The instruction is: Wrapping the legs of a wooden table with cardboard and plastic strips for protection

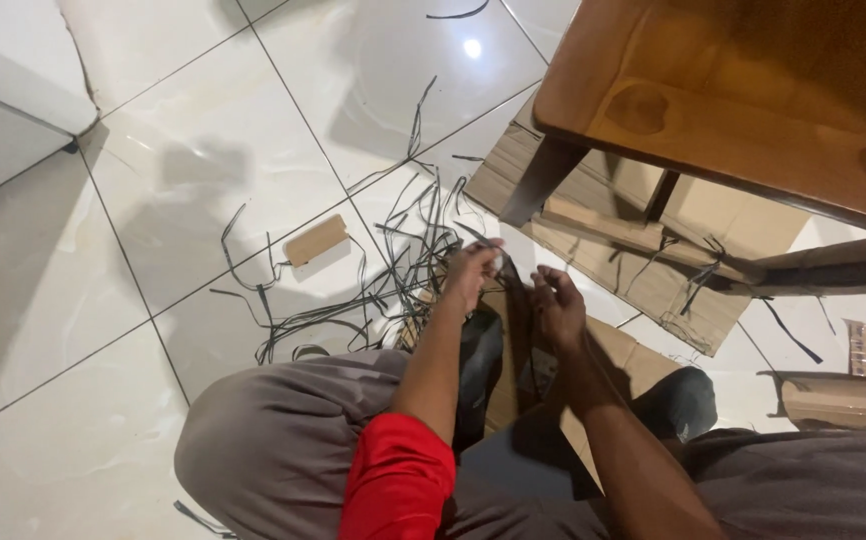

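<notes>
**Two hands on one dark piece, strips fanned to the left**

Two hands meet over your lap. Your left hand point(471, 272) is curled closed around the top of a dark, narrow piece point(483, 360), with something pale at its fingertips that may be a small blade or the strip's end; the view is too blurred to say which. Your right hand point(556, 305) sits just beside it, fingers pinched together on what looks like a thin black strip point(519, 300) coming off the same piece.

The dark piece runs lengthwise from your knees up towards the hands, so its long axis points away from you, nearly upright in the picture. It lies below and between the two grips, closer under the left hand.

The heap of cut black strips point(383, 290) lies on the white tiled floor point(103, 300), left of the left hand and touching nothing you hold. Flattened cardboard point(643, 280) lies beyond the right hand, under the wooden table point(753, 110). A small cardboard tab point(315, 240) sits apart, farther left.
</notes>
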